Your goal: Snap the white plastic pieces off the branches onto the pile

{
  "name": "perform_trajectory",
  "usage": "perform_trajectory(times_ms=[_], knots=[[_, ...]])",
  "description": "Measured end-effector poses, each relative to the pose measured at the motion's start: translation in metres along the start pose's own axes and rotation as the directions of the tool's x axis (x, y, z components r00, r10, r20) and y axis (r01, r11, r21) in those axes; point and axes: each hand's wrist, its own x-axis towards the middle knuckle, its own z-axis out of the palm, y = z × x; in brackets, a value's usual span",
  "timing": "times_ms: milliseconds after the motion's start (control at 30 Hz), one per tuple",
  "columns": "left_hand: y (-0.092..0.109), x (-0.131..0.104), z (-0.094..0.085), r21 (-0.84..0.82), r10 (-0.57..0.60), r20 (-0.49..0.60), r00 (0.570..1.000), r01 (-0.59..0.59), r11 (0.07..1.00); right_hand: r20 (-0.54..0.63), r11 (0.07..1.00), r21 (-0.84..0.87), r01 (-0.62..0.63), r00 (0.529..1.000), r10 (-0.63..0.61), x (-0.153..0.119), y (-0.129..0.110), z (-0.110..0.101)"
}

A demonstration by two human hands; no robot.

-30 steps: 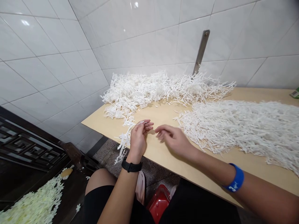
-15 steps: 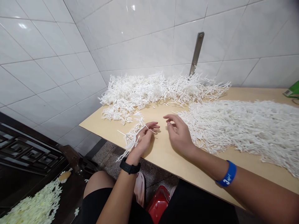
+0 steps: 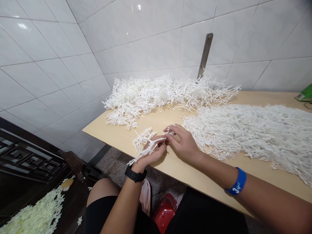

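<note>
My left hand (image 3: 154, 154), with a black watch on its wrist, is closed on a white plastic branch (image 3: 148, 149) whose twigs lie back over the hand toward the wrist. My right hand (image 3: 183, 142) meets it from the right, thumb and fingers pinched round the twig end of the same branch near the left fingertips. Just behind the left hand, a small group of white twigs (image 3: 143, 138) rests on the board. The fingertips partly cover the spot where both hands grip.
A loose heap of white branches (image 3: 156, 92) lies along the tiled wall on the tan board (image 3: 97, 128). Flatter branches (image 3: 253, 130) are stacked to the right. Pale flower pieces (image 3: 36, 211) cover a dark surface at lower left. A red stool (image 3: 167, 211) stands below.
My hands have come together. The right hand has moved left and taken hold of the twig end, while the branch in the left hand has shifted across its back.
</note>
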Motion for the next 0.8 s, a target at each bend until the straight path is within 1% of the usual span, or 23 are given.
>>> perform_trajectory(times_ms=[67,133,200,267,333,433,500,567,667,800], knots=[[-0.0031,-0.0005,-0.0026,-0.137,-0.028,0.006,1.0,0.029,0.99,-0.023,0.983,0.084,-0.163,0.986,0.165,0.0013,0.0017,-0.0005],[-0.004,-0.0011,-0.0063,-0.319,-0.068,0.008,0.998,0.067,0.945,0.008,0.934,0.202,-0.294,0.954,0.298,0.0028,0.0015,-0.0013],[-0.0038,-0.0014,-0.0093,-0.472,-0.116,-0.012,0.993,0.096,0.876,0.086,0.886,0.292,-0.36,0.933,0.35,0.0041,-0.0003,-0.0018],[-0.0034,-0.0013,-0.0105,-0.575,-0.168,-0.053,0.984,0.108,0.811,0.144,0.866,0.337,-0.369,0.929,0.34,0.0052,-0.0025,-0.0019],[-0.0032,-0.0009,-0.0102,-0.642,-0.227,-0.092,0.97,0.117,0.758,0.162,0.862,0.364,-0.353,0.935,0.314,0.0058,-0.0038,-0.0015],[-0.003,-0.0005,-0.009,-0.712,-0.288,-0.107,0.952,0.129,0.69,0.182,0.868,0.374,-0.325,0.944,0.276,0.0056,-0.0031,-0.0004],[-0.0032,-0.0005,-0.0086,-0.741,-0.308,-0.111,0.945,0.128,0.659,0.193,0.878,0.36,-0.314,0.946,0.259,0.005,-0.0013,0.0005],[-0.0038,-0.0006,-0.0082,-0.739,-0.298,-0.117,0.947,0.117,0.663,0.179,0.896,0.329,-0.298,0.951,0.251,0.004,0.0004,0.001],[-0.0042,-0.0006,-0.007,-0.703,-0.277,-0.124,0.953,0.113,0.702,0.152,0.922,0.278,-0.27,0.96,0.235,0.0026,0.0014,0.0005],[-0.0027,0.0007,-0.005,-0.657,-0.272,-0.166,0.948,0.099,0.747,0.2,0.943,0.221,-0.248,0.958,0.205,0.0018,0.0004,-0.0014]])
